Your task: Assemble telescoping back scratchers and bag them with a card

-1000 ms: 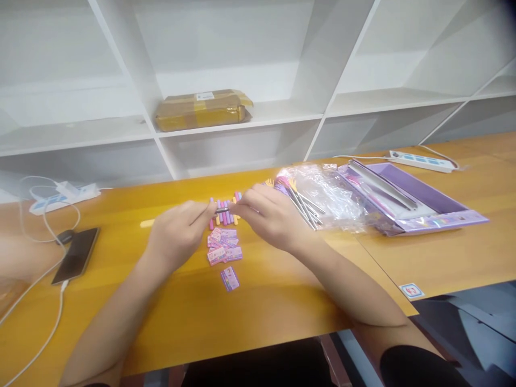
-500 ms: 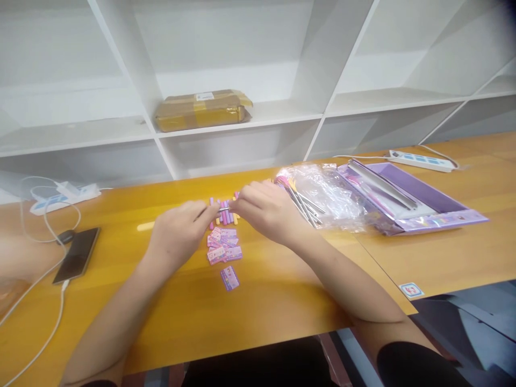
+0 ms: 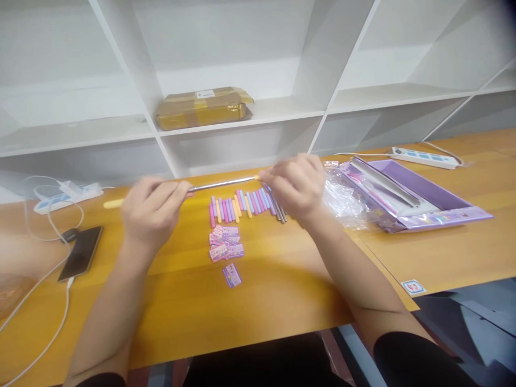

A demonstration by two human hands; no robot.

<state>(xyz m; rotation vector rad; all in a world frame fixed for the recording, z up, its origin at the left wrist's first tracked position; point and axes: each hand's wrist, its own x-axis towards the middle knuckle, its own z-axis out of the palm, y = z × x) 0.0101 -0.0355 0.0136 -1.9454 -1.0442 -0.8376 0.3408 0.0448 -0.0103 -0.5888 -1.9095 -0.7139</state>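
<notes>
Stretched level between my hands is a silver telescopic rod (image 3: 221,184) with a yellow handle (image 3: 113,203). My left hand (image 3: 151,212) is closed round it at the left, the yellow end poking out beyond the fist. With closed fingers, my right hand (image 3: 298,185) grips the opposite end, where a bit of yellow shows and the rest is hidden. Below the rod lies a row of pink, purple, blue and yellow sticks (image 3: 229,208). Several silver rods (image 3: 278,207) lie partly hidden under my right hand. Small printed purple cards (image 3: 226,251) are piled nearer me, and a single card (image 3: 231,275) lies apart.
At the right stand an open purple box (image 3: 443,215) and crumpled clear plastic (image 3: 342,193). A phone (image 3: 80,252) with a white cable lies at the left, near a power strip (image 3: 66,196). A second power strip (image 3: 427,159) is at the back right. A taped carton (image 3: 203,109) rests on the shelf.
My hands have moved apart, left hand leftward and right hand rightward. The rod between them has lengthened from a short piece to a long one, uncovering the row of sticks.
</notes>
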